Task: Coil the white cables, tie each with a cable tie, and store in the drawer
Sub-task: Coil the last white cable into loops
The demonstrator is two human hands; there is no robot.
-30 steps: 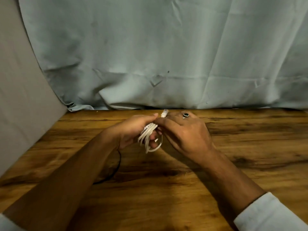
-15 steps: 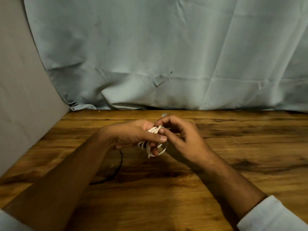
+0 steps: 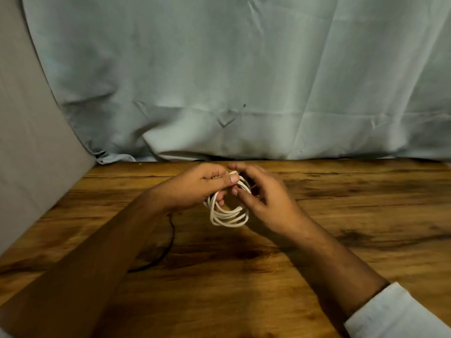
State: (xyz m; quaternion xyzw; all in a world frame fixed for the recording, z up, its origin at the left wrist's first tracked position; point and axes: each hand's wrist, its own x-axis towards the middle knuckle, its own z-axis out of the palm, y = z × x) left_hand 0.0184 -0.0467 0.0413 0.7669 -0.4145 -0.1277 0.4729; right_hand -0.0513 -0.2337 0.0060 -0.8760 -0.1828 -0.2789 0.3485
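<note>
On the table's left part a thin black cord is seen. Above the table's far middle the white cable is pinched at its top by the left hand and clasped by curled fingers of the right hand. Coiling is judged done; tying and storing remain. The coil's long axis is judged to lie near-to-far across the table, with its opening faced upward.
</note>
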